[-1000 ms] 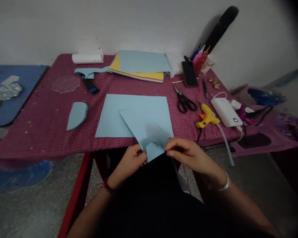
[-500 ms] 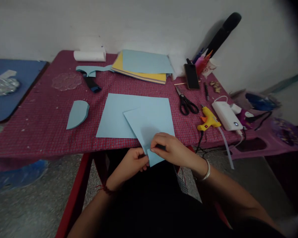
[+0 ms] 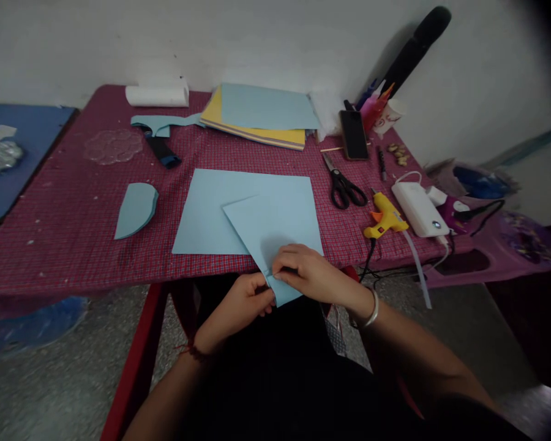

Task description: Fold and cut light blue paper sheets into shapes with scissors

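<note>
Both my hands work at the near end of a light blue paper sheet [image 3: 261,229], which overhangs the table's front edge. My left hand [image 3: 250,300] pinches its lower left edge between thumb and fingers. With fingertips together, my right hand [image 3: 305,272] grips a folded part of the same paper, close to the left hand. Underneath lies another light blue sheet [image 3: 211,211], flat on the red checked cloth. To the left is a rounded blue paper cutout [image 3: 136,210], apparently of several layers. Black-handled scissors [image 3: 344,187] rest right of the sheets.
A yellow glue gun [image 3: 386,217] and a white power bank [image 3: 419,208] sit at the right, with cables hanging off the edge. Behind are a phone [image 3: 354,135], stacked coloured sheets [image 3: 257,136], paper scraps [image 3: 163,125] and a white roll [image 3: 158,95].
My right hand has shifted slightly left along the paper, pressing the folded part closer to my left hand. The view has moved a little; the table things stay put.
</note>
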Tool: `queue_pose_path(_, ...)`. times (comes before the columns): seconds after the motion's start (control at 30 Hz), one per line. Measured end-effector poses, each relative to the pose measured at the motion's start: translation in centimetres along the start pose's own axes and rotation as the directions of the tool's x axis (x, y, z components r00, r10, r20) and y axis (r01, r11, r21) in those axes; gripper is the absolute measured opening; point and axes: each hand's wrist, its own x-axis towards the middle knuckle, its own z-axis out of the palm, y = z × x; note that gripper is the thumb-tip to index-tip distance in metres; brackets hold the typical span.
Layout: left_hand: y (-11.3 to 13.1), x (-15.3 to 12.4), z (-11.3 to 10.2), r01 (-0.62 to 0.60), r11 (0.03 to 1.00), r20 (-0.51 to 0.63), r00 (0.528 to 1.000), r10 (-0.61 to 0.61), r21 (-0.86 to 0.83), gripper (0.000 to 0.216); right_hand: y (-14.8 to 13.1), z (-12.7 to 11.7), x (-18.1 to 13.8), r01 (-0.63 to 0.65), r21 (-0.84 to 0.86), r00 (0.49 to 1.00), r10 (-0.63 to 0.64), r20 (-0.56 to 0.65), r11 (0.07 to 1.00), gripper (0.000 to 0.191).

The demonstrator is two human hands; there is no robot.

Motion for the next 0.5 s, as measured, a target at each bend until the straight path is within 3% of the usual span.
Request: queue_pose_path(0.5, 0.08, 0.14, -0.13, -0.011, 1.0, 0.028, 1.0, 0.011, 0.012, 0.016, -0.05, 0.5, 0.17, -0.033, 0.003, 0.999, 0.033, -0.043, 0.999, 0.009)
